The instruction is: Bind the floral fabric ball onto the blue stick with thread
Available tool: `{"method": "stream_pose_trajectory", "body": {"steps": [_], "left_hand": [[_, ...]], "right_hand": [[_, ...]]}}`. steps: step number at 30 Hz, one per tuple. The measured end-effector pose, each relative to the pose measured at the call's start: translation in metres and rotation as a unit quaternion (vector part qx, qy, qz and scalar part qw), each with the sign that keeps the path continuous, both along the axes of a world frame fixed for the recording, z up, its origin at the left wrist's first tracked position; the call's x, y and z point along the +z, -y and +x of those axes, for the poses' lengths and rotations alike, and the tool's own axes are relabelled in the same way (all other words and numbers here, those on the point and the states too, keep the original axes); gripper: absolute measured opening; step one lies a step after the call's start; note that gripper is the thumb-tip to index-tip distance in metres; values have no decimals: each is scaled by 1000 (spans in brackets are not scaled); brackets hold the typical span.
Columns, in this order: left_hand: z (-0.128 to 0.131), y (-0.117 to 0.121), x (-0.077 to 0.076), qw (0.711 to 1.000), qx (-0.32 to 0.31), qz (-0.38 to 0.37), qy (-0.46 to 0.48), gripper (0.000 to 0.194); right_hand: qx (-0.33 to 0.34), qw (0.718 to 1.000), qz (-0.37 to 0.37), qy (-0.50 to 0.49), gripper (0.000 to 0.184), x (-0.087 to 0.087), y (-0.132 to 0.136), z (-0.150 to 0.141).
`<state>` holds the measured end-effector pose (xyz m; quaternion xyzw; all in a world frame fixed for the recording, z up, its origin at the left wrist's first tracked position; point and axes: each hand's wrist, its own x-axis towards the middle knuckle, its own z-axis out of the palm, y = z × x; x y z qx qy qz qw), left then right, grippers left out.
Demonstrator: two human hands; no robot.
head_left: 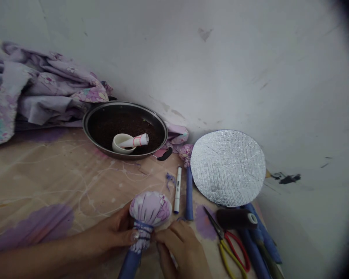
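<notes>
One padded stick (144, 228), tilted, low and central over the patterned cloth (55, 174), and the left hand (122, 228) has its neck in a firm grip! The right hand (182, 246) bunches just beside; whether it pinches anything, can't tell. Marker (177, 190) beyond, scissors (221, 235) rightward, foil disc (228, 168), pan (122, 120) near the wall (174, 58).

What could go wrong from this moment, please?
The wrapping around the neck of the cloth-headed stick might loosen if the left hand relaxes. The pointed scissors lie near the right hand, so a reach could prick it. The white roll juts over the rim of the small bowl and could tip out if bumped.
</notes>
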<state>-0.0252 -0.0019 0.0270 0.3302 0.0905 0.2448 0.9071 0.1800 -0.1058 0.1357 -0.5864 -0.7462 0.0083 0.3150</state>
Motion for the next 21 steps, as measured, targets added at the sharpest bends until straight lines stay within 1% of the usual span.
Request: {"method": "stream_pose_trajectory", "body": {"steps": [2, 3, 4, 5, 7, 9, 12, 15, 17, 19, 21], "left_hand": [[1, 1, -1, 1000, 4, -22, 3, 95], [2, 1, -2, 999, 5, -33, 4, 95], [2, 1, -3, 999, 4, -37, 3, 95], [3, 1, -4, 999, 3, -41, 1, 94], [2, 1, -5, 999, -3, -45, -3, 96], [1, 0, -5, 999, -3, -46, -6, 97], [0, 0, -6, 999, -5, -45, -8, 95], [0, 0, -7, 999, -13, -42, -2, 94], [0, 1, -5, 999, -13, -30, 5, 89], [0, 0, -1, 1000, -10, -22, 11, 86], [-1, -1, 7, 1000, -6, -19, 10, 86]], "right_hand": [[-12, 996, 81, -36, 40, -11, -5, -4], [-14, 994, 96, -47, 41, -13, -6, -5], [-12, 995, 89, -46, 40, -12, -6, -6], [-8, 998, 62, -33, 37, -9, -5, -6], [1, 1000, -5, 4, 38, 3, -1, -4], [2, 999, -44, 26, 41, 16, 3, -2], [-5, 997, -58, 41, 41, 25, 5, 0], [-7, 997, -64, 51, 41, 26, 5, -2], [-8, 996, -73, 54, 42, 27, 5, -3], [-8, 995, -82, 55, 42, 29, 4, -4], [-8, 995, -86, 55, 40, 31, 4, -4]]}}
